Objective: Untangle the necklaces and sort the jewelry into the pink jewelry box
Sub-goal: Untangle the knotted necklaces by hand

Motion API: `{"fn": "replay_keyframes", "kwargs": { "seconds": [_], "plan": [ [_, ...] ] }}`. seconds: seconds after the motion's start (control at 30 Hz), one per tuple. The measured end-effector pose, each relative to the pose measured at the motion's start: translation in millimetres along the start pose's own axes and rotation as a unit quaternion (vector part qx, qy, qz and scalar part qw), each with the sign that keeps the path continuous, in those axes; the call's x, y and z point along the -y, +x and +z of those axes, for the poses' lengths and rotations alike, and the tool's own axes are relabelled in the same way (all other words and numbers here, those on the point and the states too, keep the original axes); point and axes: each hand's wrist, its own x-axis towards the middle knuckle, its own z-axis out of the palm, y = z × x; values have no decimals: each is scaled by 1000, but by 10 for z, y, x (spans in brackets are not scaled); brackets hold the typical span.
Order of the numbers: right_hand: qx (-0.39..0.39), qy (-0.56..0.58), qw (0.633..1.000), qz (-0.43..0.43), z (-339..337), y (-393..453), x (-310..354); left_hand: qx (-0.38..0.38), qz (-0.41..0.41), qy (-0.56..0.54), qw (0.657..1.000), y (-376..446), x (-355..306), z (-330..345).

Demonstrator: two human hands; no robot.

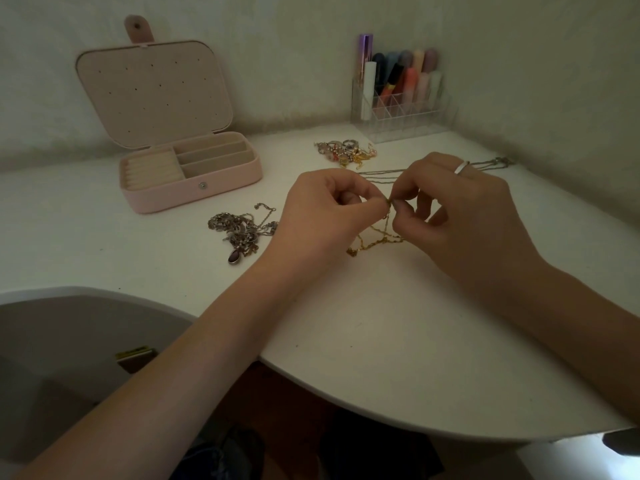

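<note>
A thin gold necklace (375,241) hangs between both hands above the white table (363,323). My left hand (322,213) pinches its chain at the top, and my right hand (453,209), wearing a silver ring, pinches it right beside. The chain's loose loops trail onto the table below. A tangle of silver necklaces (239,232) with a dark oval pendant lies left of my left wrist. The pink jewelry box (194,192) stands open at the back left, its compartments bare. A silver chain (491,163) stretches behind my right hand.
A small heap of rings and earrings (346,152) lies at the back centre. A clear organiser with lipsticks and tubes (398,95) stands against the wall at the back right. The table's curved front edge runs below my forearms.
</note>
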Motion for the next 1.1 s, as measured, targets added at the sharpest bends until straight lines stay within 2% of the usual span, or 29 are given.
{"fn": "replay_keyframes", "kwargs": {
  "seconds": [0.1, 0.27, 0.33, 0.6, 0.77, 0.93, 1.1],
  "plan": [
    [3, 25, 999, 31, 17, -3, 6, 1, -2, 4, 1000, 5, 3, 2],
    [15, 134, 979, 152, 7, 2, -3, -11, -5, 10, 1000, 16, 11, -4],
    [12, 145, 976, 160, -3, 1, -31, -17, -8, 8, 1000, 18, 17, -9],
    [13, 66, 996, 54, 25, 2, -50, -14, -11, 10, 1000, 7, -9, -11],
    [29, 25, 999, 24, 2, -7, -28, -17, -9, 14, 1000, 8, -4, -14],
    [35, -8, 999, -7, 13, -4, -7, -26, 30, 51, 998, -8, 3, 1],
    [34, -19, 999, -14, 33, -2, -12, -15, 23, 61, 998, 0, 5, 3]
  ]
}}
